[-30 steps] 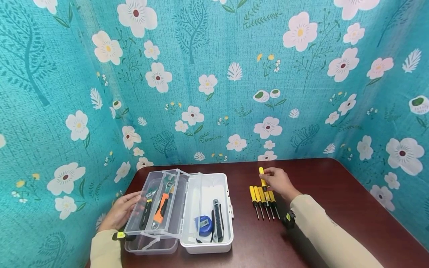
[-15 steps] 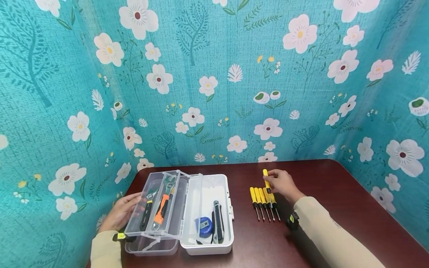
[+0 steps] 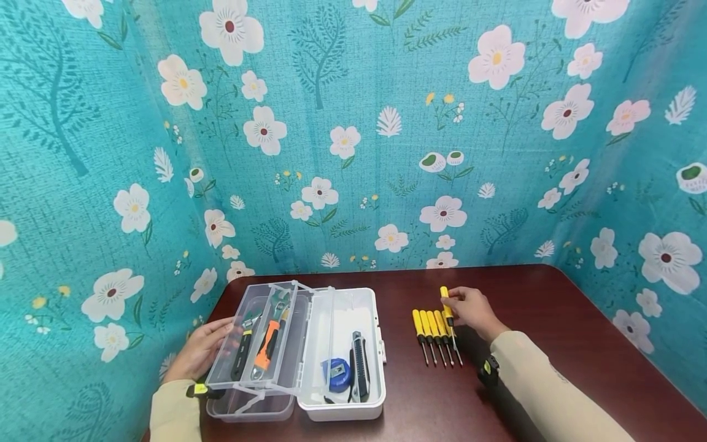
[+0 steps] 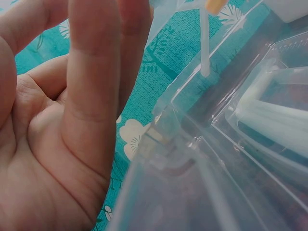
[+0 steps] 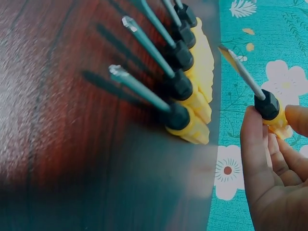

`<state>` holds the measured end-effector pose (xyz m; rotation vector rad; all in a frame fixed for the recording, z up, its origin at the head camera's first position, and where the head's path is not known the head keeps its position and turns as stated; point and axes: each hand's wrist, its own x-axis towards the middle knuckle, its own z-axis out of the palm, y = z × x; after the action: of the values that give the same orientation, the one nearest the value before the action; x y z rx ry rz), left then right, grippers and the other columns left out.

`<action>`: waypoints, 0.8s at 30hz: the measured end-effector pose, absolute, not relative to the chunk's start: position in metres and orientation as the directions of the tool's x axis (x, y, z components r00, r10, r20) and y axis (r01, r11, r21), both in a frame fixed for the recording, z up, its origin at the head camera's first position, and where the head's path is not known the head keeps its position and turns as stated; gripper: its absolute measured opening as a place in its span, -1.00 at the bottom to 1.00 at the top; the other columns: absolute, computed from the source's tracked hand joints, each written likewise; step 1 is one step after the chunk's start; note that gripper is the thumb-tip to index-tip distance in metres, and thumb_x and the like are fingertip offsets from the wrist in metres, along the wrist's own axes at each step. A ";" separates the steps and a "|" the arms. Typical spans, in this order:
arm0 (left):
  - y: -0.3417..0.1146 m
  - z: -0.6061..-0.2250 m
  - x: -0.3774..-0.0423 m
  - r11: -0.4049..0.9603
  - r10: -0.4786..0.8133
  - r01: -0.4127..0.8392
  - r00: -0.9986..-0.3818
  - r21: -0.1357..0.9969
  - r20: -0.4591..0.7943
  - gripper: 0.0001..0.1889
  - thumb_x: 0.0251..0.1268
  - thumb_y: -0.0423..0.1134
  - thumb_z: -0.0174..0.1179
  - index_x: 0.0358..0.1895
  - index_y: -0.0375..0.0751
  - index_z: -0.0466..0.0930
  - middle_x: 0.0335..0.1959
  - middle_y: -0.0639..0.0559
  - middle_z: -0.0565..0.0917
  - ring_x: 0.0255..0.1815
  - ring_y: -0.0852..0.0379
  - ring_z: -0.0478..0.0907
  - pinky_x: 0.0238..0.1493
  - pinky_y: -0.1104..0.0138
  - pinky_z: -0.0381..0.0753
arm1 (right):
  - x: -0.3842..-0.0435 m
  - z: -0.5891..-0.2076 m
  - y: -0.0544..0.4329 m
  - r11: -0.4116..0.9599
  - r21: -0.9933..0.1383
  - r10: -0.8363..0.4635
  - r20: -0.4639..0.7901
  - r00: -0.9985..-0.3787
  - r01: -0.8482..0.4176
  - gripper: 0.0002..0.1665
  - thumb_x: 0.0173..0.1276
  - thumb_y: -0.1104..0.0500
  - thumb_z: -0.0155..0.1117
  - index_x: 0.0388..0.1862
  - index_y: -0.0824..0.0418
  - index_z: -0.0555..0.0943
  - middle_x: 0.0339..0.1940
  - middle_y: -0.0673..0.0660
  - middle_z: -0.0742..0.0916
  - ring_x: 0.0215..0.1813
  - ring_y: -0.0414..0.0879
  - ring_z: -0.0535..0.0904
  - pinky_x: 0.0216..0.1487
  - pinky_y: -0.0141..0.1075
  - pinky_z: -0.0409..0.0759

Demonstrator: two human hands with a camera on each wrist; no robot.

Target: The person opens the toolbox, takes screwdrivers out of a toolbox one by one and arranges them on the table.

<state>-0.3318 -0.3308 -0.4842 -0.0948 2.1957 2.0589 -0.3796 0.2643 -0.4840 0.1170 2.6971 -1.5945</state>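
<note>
My right hand (image 3: 472, 309) pinches a screwdriver (image 3: 446, 299) by its yellow handle, between thumb and fingers. In the right wrist view its flat blade (image 5: 243, 71) points up and left, clear of the table. Below and left of that hand lies a row of several similar yellow-and-black screwdrivers (image 3: 431, 325), handles toward the wall. My left hand (image 3: 201, 350) is at the left edge of the toolbox's clear raised tray (image 3: 223, 362), fingers extended and fingertips overlapping the edge. Inside that tray are an orange-and-black adjustable wrench (image 3: 267, 347) and a black-handled wrench (image 3: 241, 356).
The white toolbox base (image 3: 342, 412) stands beside the clear lid (image 3: 251, 414), holding a blue tape measure (image 3: 338, 374) and a utility knife (image 3: 361, 368). Its latch (image 3: 382, 350) faces the screwdrivers. A floral teal curtain (image 3: 353, 153) hangs behind the dark red table (image 3: 530, 294).
My right hand has moved a little to the right with the screwdriver, from above the middle of the row to its right end. The left hand stays at the tray's edge.
</note>
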 end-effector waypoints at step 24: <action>-0.331 -0.485 -0.332 0.074 0.027 -0.139 -0.990 0.988 -0.141 -0.36 0.40 -0.08 0.19 0.38 -0.43 0.29 -0.16 0.02 0.68 -0.26 0.03 0.65 -0.25 0.25 0.63 | -0.376 -0.500 0.276 0.510 -0.852 0.085 -0.087 -0.993 0.118 -0.53 0.45 0.11 0.21 0.17 0.42 0.46 -0.04 0.32 0.63 -0.17 0.09 0.60 -0.30 -0.12 0.68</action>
<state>-0.3325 -0.3305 -0.4848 -0.1159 2.2098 2.0548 -0.3756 0.2763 -0.5003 0.1812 2.6999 -1.5283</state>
